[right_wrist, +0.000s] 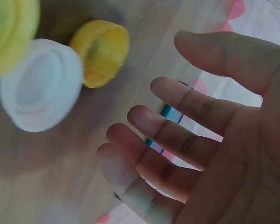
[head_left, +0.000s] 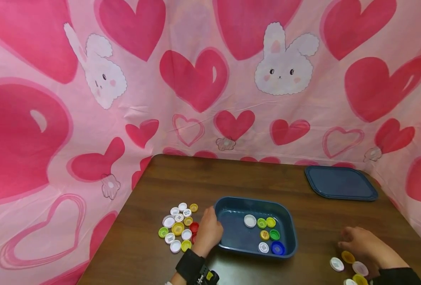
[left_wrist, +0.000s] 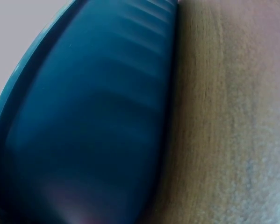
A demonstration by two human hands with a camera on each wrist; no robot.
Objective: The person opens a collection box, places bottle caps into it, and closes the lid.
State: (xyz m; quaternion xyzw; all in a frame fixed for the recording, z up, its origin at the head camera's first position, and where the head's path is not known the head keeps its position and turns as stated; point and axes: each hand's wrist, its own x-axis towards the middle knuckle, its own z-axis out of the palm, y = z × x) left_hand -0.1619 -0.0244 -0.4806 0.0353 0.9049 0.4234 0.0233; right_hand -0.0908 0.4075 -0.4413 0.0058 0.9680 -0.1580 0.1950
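A blue tray sits mid-table and holds several bottle caps, among them a white cap and a blue cap. My left hand is at the tray's left rim with its fingers curled on the edge. In the left wrist view only the tray's wall and the table show. My right hand hovers over a few loose caps at the front right. Its palm is empty and its fingers are spread and relaxed, beside a white cap and a yellow cap.
A pile of white, yellow, green and red caps lies left of the tray. The tray's blue lid lies at the back right. Pink heart-print cloth walls in the brown table at the back and sides.
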